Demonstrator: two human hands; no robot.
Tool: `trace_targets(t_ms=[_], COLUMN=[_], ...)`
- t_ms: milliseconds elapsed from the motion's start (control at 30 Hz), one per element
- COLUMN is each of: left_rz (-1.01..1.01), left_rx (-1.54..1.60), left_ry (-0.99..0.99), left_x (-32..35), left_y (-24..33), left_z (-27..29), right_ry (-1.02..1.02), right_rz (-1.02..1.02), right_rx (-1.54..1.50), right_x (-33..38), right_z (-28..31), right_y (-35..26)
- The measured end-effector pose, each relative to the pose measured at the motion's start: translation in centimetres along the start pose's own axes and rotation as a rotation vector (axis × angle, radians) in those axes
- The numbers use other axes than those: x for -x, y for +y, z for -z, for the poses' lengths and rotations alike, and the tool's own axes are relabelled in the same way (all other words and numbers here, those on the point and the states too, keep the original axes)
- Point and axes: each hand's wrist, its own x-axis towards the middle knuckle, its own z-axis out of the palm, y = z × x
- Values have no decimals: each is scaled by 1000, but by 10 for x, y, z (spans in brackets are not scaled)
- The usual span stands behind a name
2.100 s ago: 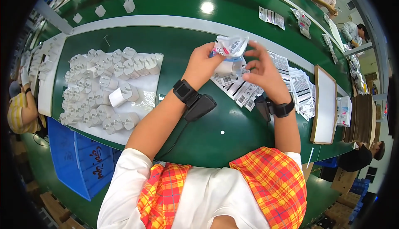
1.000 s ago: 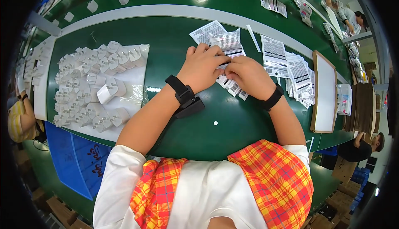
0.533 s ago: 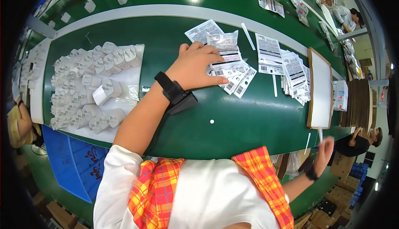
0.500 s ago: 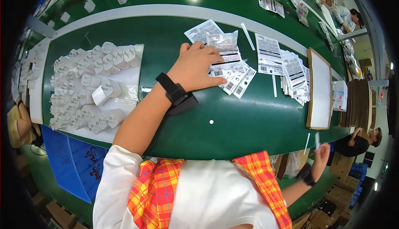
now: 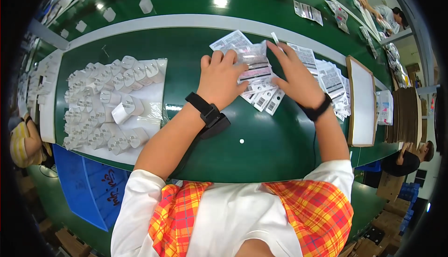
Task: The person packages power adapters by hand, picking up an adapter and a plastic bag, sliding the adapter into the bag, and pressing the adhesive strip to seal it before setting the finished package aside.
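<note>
A clear plastic pouch [image 5: 255,62] with a printed card lies on a fanned stack of printed cards [image 5: 262,99] at the middle of the green table. My left hand [image 5: 221,77] holds the pouch at its left side, fingers over the top and thumb near the lower edge. On the other side, my right hand [image 5: 298,79] has its fingers spread, with index fingertip and thumb at the pouch's right edge. A narrow white strip [image 5: 275,38] shows just beyond the right fingers. The undersides of both hands are hidden.
Many white plug chargers [image 5: 105,100] stand on a white board at the left. More cards [image 5: 332,84] and a shallow cardboard tray [image 5: 361,100] are at the right. A blue bin [image 5: 86,182] sits below the table's left edge. Other people work around the table.
My right hand has come from the table's lower right, where it was by a white strip, to the pouch's right edge. My left hand stays on the pouch.
</note>
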Motion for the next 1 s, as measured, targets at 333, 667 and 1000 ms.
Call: trace_targets(t_ms=[333, 667, 1000], left_rz=[67, 181, 179], left_rx=[236, 240, 168], left_ry=[99, -60, -84], left_x=[-4, -17, -5], left_y=[-18, -39, -33], left_z=[-19, -27, -26], right_ry=[446, -458, -595], right_rz=[37, 299, 362], right_rx=[391, 36, -192], right_x=[-105, -72, -13], right_z=[14, -38, -16], right_y=[79, -8, -3])
